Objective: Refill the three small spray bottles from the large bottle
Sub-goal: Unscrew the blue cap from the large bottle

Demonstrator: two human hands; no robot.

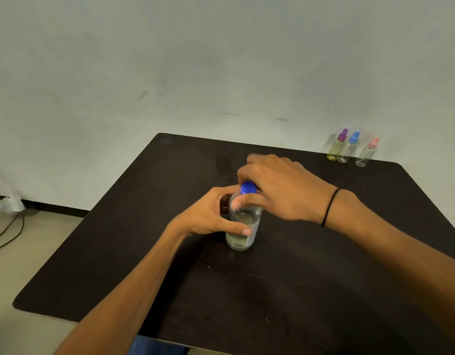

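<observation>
Near the table point(323, 290) centre, the left hand point(211, 213) wraps the large bottle point(243, 226); the right hand point(280, 190) pinches its blue cap point(248, 188). Clear plastic, likely light and slippery: grip mid-body. Three small spray bottles point(349, 149) stand at the far right corner.

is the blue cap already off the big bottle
No, the blue cap sits on the neck of the big bottle, with the right hand over it.
</observation>
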